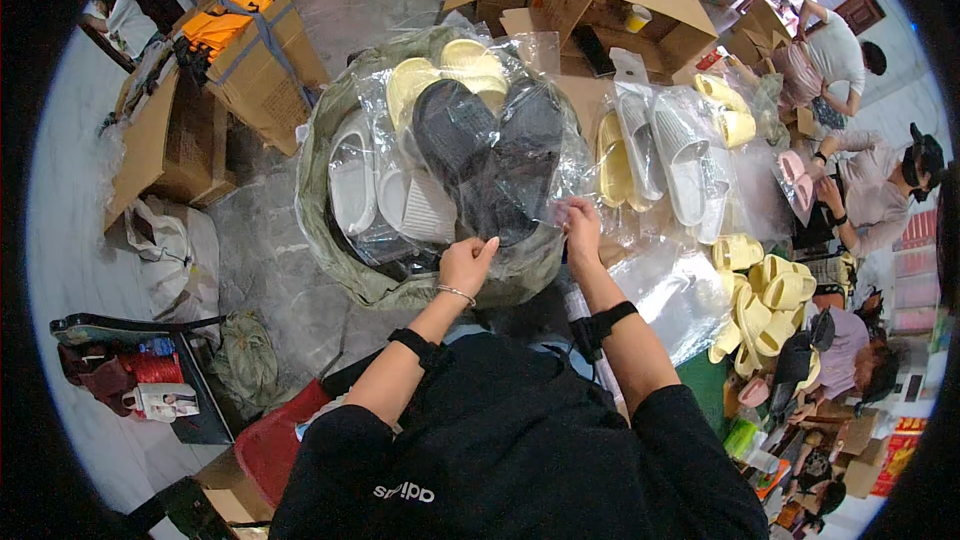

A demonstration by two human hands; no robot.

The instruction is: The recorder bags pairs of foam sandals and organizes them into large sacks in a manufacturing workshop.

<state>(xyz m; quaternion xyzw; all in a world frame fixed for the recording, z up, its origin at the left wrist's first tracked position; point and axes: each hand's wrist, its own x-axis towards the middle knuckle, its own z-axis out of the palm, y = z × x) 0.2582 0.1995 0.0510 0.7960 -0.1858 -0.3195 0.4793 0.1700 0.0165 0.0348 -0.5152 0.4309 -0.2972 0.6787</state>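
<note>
Fingers of left hand (466,262) & right hand (580,223) pinching crinkly clear plastic bag (500,155) w/ ribbed black slippers (488,145), over olive sack (330,130)

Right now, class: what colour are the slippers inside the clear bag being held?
Dark grey slippers, clearest in the head view.

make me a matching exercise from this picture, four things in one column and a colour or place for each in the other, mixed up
Things:
1. slippers in the clear bag that the left hand and right hand hold
2. folded cloth on top of the cardboard box
3. loose slippers piled to the person's right
4. stool at the lower left

Colour or place:
a. red
b. dark grey
c. pale yellow
d. orange

Pairs: 1-b, 2-d, 3-c, 4-a
</note>
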